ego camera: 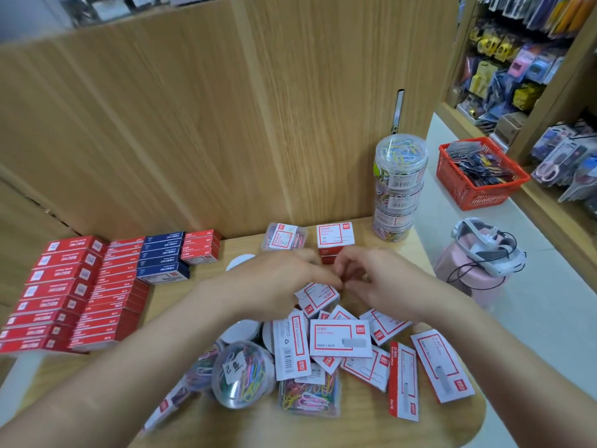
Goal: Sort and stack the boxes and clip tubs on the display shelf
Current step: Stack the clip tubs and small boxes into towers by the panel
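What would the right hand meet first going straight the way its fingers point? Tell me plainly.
Probably the left hand: the right hand points leftward straight at it, close by. Blur leaves depth unclear.

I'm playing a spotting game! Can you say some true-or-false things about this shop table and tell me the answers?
1. The clear clip tubs by the wooden wall stand in a tower. True.
2. The basket on the white counter is blue. False: it is red.
3. The red boxes on the left lie in neat rows. True.
4. The left hand and right hand are far apart. False: they nearly meet above the jumbled white boxes.
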Motion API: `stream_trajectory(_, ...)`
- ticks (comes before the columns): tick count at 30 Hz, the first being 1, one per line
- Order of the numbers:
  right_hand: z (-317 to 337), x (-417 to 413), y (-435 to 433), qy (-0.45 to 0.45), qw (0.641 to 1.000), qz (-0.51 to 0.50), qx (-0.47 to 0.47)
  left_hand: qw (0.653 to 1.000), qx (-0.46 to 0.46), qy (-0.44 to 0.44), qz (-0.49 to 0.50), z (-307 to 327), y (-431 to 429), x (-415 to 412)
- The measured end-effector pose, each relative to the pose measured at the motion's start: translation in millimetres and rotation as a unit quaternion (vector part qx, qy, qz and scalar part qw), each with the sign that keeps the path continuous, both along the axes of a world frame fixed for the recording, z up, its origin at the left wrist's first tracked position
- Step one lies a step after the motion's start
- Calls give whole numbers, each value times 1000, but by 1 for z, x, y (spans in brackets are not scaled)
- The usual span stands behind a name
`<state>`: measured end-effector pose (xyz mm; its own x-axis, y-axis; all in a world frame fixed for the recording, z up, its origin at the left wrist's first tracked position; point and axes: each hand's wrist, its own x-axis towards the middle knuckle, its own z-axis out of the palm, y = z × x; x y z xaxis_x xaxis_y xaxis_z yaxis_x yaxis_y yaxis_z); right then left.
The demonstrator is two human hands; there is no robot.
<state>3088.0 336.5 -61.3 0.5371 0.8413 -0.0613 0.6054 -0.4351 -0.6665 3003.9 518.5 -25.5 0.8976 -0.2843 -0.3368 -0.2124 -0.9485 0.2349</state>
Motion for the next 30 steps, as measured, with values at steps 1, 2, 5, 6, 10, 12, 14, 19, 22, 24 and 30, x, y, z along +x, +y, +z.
stream_trajectory(1,-1,0,2,14,1000,-9,8,1000,5,1,-8,-1,1,4)
stream_trajectory(2,-2,0,4,24,1000,-13,12,1000,7,5,-14,-1,1,7)
stream_trajectory(5,-3,1,3,52,998,-20,12,999,16,15,-39,2,2,14)
stream_trajectory(6,-3,1,1,66,997,-28,11,999,10,14,-41,3,3,15)
stream_trajectory(10,-5,-1,4,92,994,-65,11,999,-19,11,31,2,8,10)
stream_trajectory(12,-4,-5,10,84,995,-51,-2,997,-40,5,67,-1,9,7)
stream_trajectory(14,-4,-10,19,66,997,-41,-7,993,-71,-19,92,-7,10,5)
stream_trajectory(19,-1,-13,20,157,977,-42,135,932,-295,-92,192,0,12,-7)
stream_trajectory(22,8,-12,8,309,911,-60,268,864,-461,-42,200,20,15,-19)
stream_trajectory(24,11,-12,7,315,900,-58,297,839,-507,8,199,27,13,-21)
stream_trajectory(30,15,-16,3,353,878,-59,319,844,-477,-50,241,23,8,-15)
